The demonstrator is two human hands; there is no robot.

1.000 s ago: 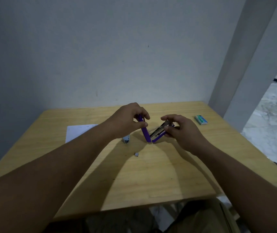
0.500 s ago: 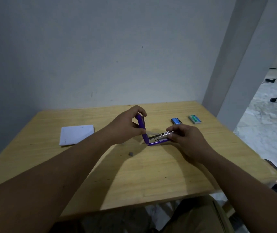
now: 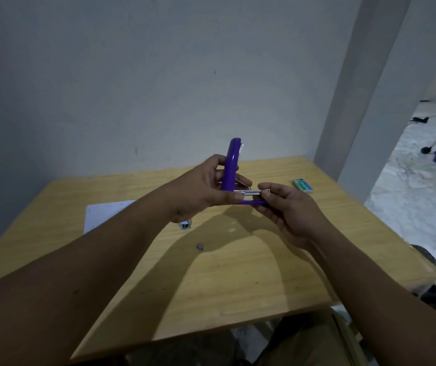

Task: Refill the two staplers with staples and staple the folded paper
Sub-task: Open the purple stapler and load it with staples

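Both hands are up above the wooden table (image 3: 238,273), and between them is the purple stapler (image 3: 229,169), swung wide open; its lid stands nearly upright while the base and the metal staple track (image 3: 251,192) run level, off to the right; the left hand (image 3: 206,190) grips the stapler at the hinge end, fingers curled behind the lid and thumb pressed across the front near the track; the right hand (image 3: 288,210) pinches the far end of the track and base between thumb and fingertips; whether any staples sit in the track I cannot tell; the stapler is held clear of the table, not touching it; on the table to the left of the stapler lies the white folded paper (image 3: 103,215), partly hidden by the left forearm; just below the left wrist a small white and dark object (image 3: 185,225) peeks out, too hidden to identify; nearer the person than the stapler sits a tiny grey bit (image 3: 200,246) on the wood; to the stapler's right, toward the table's far corner, rests a green and white staple box (image 3: 302,185).
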